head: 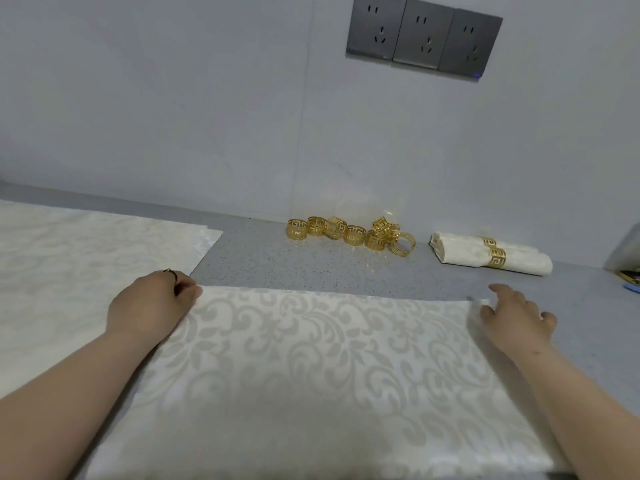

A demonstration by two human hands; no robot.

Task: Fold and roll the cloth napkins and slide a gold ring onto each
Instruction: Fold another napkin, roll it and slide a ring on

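A white damask napkin [311, 368] lies flat on the grey counter [277, 265] in front of me. My left hand [152, 303] pinches its far left corner with curled fingers. My right hand [516, 315] rests at the far right corner, fingers loosely spread on the cloth's edge. Several gold rings [349, 233] sit in a cluster near the wall. Two rolled napkins [485, 252], each with a gold ring on it, lie to the right of the cluster.
A stack of flat napkins [86, 254] covers the counter at the left. Three grey wall sockets [424, 38] hang above. A grey object [627, 247] and something blue sit at the right edge.
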